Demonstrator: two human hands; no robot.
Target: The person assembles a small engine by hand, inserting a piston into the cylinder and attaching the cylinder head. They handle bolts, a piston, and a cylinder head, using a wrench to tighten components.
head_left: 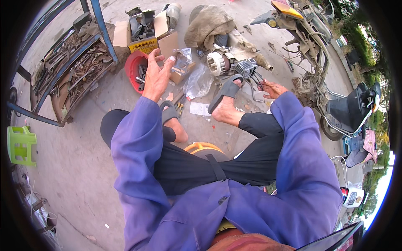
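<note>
Your left hand [157,77]: raised, empty, fingers spread. Your right hand [273,89]: at the metal rods [256,76], grip impossible to tell. Engine [240,52]: on the ground [75,163], beside your sandalled right foot [226,107]. Hazard: a lopsided pull could roll it onto that foot.

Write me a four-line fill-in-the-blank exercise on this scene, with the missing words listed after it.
1. In the picture, the left hand is just right of a ____ bowl.
2. The hand nearest the engine is the person's ____ one.
3. The plastic stool at the far left is coloured ____.
4. The rack heaped with metal parts has a ____ frame.

Missing words: red; right; green; blue.
</note>
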